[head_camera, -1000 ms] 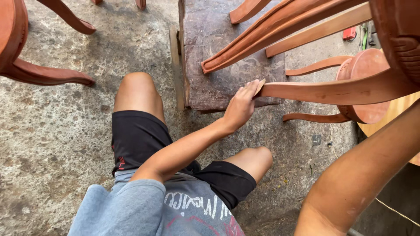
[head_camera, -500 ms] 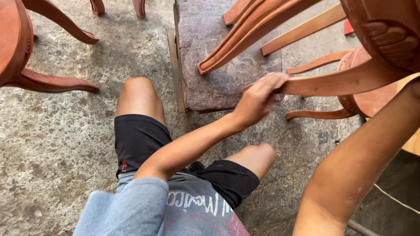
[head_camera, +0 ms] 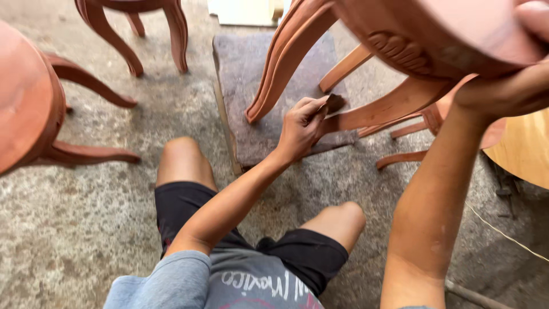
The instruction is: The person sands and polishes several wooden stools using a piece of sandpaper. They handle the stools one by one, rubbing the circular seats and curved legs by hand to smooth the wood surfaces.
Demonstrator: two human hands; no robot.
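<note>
The left hand (head_camera: pixel 302 127) was clenched around a small dark scrap, perhaps sandpaper (head_camera: pixel 334 103), pressed against a leg (head_camera: pixel 389 107) of the tilted wooden chair (head_camera: pixel 423 43). The right hand (head_camera: pixel 534 17), mostly cut off at the frame's edge, gripped the chair's seat rim.

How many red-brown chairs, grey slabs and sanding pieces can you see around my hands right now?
Red-brown wooden chairs: 4, one of them held up in the right hand
Grey slab: 1
Dark sanding piece, in the grip of the left hand: 1
Total: 6
</note>
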